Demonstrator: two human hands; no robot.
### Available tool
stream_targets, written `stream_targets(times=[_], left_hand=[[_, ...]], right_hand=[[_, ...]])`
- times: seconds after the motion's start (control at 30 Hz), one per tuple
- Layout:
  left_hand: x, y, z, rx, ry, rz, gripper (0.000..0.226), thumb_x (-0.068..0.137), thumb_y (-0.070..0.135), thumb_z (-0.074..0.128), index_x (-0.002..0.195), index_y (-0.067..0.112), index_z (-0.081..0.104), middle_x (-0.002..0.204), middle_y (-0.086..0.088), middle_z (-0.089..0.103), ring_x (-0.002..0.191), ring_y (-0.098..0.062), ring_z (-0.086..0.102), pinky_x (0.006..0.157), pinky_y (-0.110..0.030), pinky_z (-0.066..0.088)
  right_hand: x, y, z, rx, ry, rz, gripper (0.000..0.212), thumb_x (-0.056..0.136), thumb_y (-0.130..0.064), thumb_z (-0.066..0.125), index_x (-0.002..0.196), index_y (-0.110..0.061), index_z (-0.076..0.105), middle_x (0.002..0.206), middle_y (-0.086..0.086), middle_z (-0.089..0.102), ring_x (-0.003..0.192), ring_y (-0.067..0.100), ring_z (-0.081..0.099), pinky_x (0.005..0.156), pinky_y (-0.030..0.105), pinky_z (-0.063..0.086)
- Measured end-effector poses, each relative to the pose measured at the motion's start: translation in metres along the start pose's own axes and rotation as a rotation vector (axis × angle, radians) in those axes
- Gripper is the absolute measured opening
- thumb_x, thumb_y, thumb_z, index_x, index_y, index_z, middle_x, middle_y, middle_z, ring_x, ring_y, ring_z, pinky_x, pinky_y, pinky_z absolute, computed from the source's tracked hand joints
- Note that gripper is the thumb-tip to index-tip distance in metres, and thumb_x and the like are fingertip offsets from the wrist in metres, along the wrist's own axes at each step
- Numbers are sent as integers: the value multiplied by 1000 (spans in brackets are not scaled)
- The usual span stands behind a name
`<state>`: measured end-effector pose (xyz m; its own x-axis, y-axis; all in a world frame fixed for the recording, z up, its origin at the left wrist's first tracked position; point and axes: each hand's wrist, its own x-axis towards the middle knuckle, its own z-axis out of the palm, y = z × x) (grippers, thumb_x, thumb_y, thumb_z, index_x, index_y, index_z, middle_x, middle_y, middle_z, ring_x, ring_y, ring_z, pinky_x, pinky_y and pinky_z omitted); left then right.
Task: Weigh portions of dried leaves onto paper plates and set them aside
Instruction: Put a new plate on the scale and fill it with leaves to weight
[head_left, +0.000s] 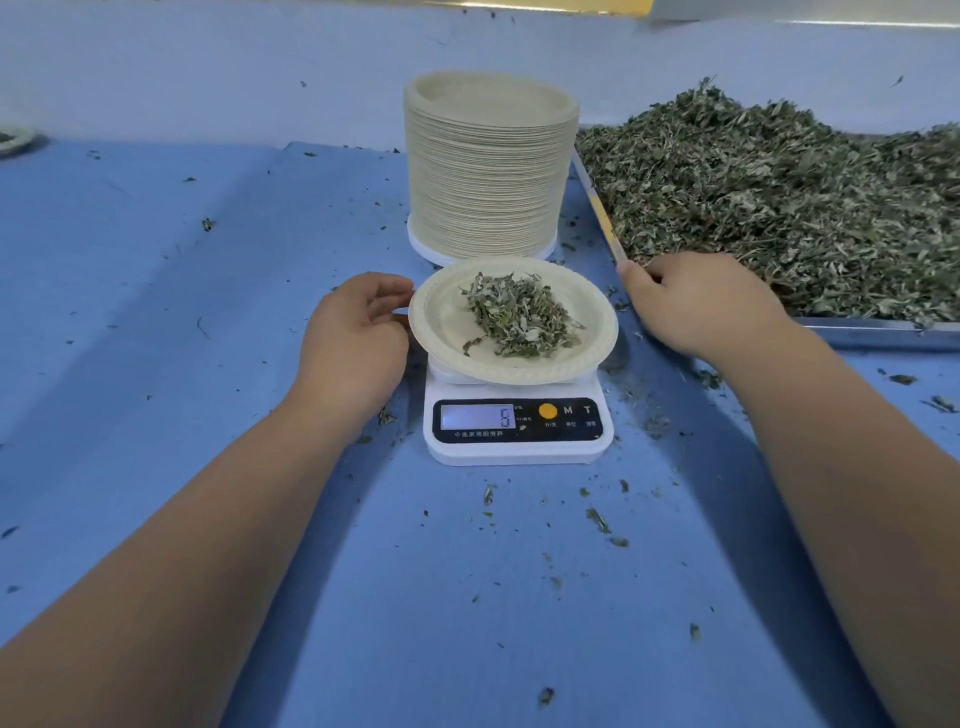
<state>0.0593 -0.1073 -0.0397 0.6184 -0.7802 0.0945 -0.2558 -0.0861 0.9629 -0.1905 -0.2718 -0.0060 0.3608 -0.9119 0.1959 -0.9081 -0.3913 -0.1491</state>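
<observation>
Broadly, the blue table (156, 312) lies open leftward; the leaf tray (883, 327) and plate stack (488, 171) hem the scale (514, 452) to its right and behind. On the scale sits the paper plate (441, 322) of dried leaves (519, 317). The left hand (353, 338) cups the plate's rim and the right hand (711, 306) curls at the tray's corner, both grips unclear.

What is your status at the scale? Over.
Left hand at the plate rim, grip unclear. Right hand by the tray corner, palm hidden. Leaves on plate, on scale. Nothing in the way.
</observation>
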Motion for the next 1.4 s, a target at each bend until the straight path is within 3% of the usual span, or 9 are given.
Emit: stream_targets(times=[0.1,0.27,0.53,0.63,0.7,0.83,1.0,1.23,1.4], left_hand=[[1,-1,0,3,7,-8,44,80,4,51,114,25,70,108,10,76,99,-9,72,94,-42,59],[1,-1,1,10,7,-2,44,84,-1,50,113,24,70,106,11,76,100,-9,72,95,-42,58],[0,0,0,-6,-3,8,42,80,5,51,111,25,71,106,9,76,95,-7,72,93,-40,59],[-1,1,0,-2,-10,2,44,75,10,50,111,25,71,106,9,76,98,-10,72,94,-42,59],[0,1,1,4,-10,0,43,79,7,51,113,24,71,106,9,76,99,-11,72,95,-42,58],[2,-1,1,15,-8,19,43,84,1,50,115,21,71,107,7,76,100,-9,71,94,-38,58],[3,-2,1,3,-1,26,42,86,-2,50,114,20,71,104,8,76,91,-5,72,84,-29,60],[4,-2,1,-7,9,27,39,87,-1,52,113,21,72,101,9,77,84,-5,73,77,-26,60],[4,-4,1,3,4,31,38,86,0,53,110,23,72,101,9,77,90,-7,73,84,-31,60]], right_hand=[[1,6,-5,-25,65,24,67,100,-65,25,76,-10,56,72,13,57,67,31,54,58,34,40],[2,5,-11,-195,-188,205,90,84,-87,6,109,-16,54,106,15,58,107,39,56,94,54,48],[-2,-8,-2,-50,-68,32,60,100,-67,25,81,-15,48,86,12,57,85,34,55,75,42,48],[-2,-7,-4,-59,76,-2,60,101,-63,32,106,-8,56,109,21,59,103,41,54,83,46,45],[-2,-7,-4,-69,9,6,63,99,-66,29,113,-11,55,116,19,57,110,41,52,90,49,45],[-3,-7,2,-9,-30,0,57,102,-62,28,80,-15,53,80,9,58,78,32,55,66,37,42],[-2,-4,-1,105,73,6,57,103,-49,41,69,-5,50,61,12,51,58,31,49,51,30,33],[-6,-3,-4,214,305,26,45,99,-29,47,58,-13,42,49,1,43,47,23,38,48,28,27],[-6,-5,-7,289,430,-7,44,99,-34,46,72,1,53,63,20,54,52,29,40,52,39,42]])
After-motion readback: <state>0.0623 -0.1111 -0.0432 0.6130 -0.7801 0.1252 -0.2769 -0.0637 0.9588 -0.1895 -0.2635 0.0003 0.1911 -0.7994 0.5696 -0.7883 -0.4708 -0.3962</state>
